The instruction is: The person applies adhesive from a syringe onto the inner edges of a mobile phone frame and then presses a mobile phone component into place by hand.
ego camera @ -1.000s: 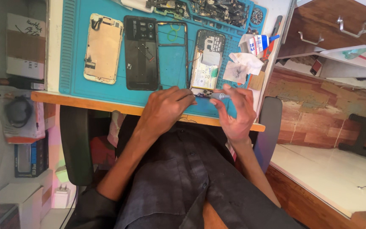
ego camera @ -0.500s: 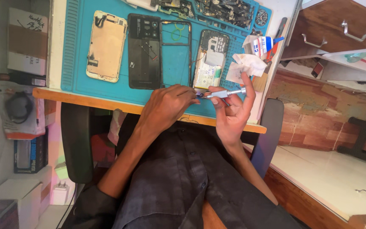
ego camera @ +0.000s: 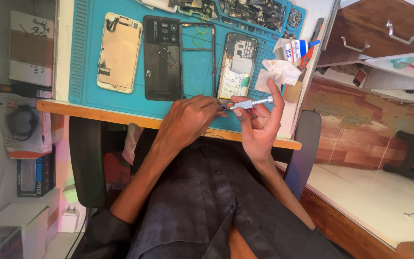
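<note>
My right hand (ego camera: 260,125) holds a small silver screwdriver (ego camera: 251,103) level above the desk's front edge, with the index finger raised along it. My left hand (ego camera: 188,120) pinches at the screwdriver's tip with thumb and fingers. Just beyond both hands an opened phone body (ego camera: 236,66) lies on the teal work mat (ego camera: 86,57). Beside that body lie a thin black phone frame (ego camera: 197,57), a black back cover (ego camera: 161,57) and a pale gold screen panel (ego camera: 120,52).
A crumpled white tissue (ego camera: 278,74), a glue tube (ego camera: 295,49) and a brush sit right of the opened phone. Loose circuit boards (ego camera: 245,9) fill the mat's far edge. Boxes stand on shelves at left (ego camera: 29,48). Wooden drawers (ego camera: 384,29) are at right.
Both hands lifted from the opened phone's lower edge toward me. The screwdriver now lies level between them, and the left fingers have come to its tip.
</note>
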